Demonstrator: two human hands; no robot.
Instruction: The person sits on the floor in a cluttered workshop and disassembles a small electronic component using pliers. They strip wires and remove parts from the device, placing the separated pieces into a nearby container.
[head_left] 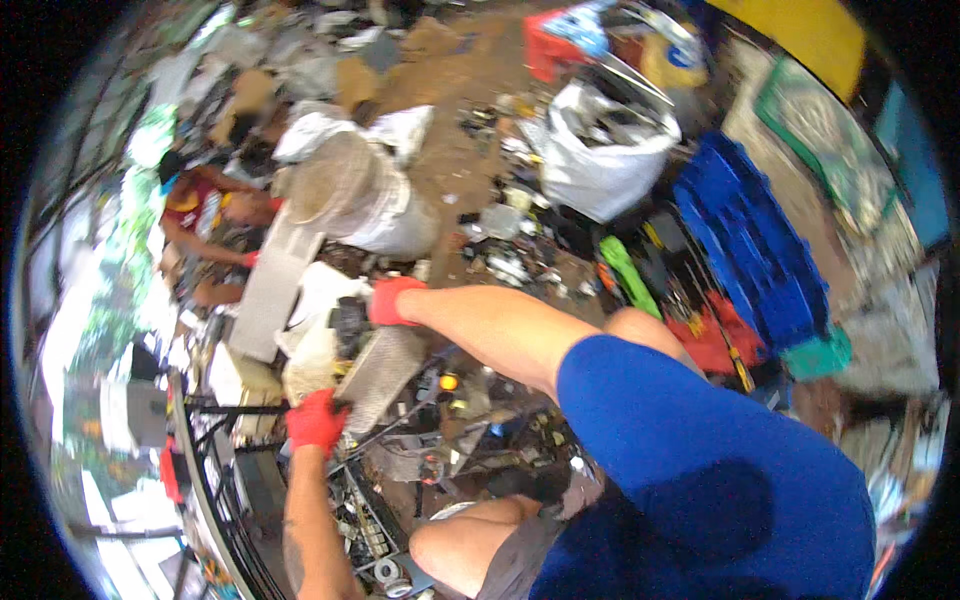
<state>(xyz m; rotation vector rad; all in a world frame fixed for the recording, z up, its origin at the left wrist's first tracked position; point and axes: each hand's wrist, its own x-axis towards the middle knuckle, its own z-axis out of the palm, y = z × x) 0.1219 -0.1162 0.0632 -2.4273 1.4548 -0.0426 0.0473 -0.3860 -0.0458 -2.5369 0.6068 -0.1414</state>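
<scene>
A grey panel with a ribbed or perforated face [382, 376] tilts between my two hands. My left hand [316, 422], in a red glove, is closed on its lower left edge. At the panel's far end is my right hand [396, 301], also red-gloved; its fingers look curled round the edge, though they are partly hidden and blurred. A black blocky part [350, 326] sits just left of my right hand. Pale, dirty plastic pieces [310, 362] lie beyond the panel.
Another person [215, 215] with red gloves handles a long grey panel [279, 285]. A bulging white sack [395, 215] stands beyond, an open white sack [608, 150] farther right. Blue plastic crate [750, 240], hand tools [715, 310], a black metal frame [205, 470] and scattered scrap surround me.
</scene>
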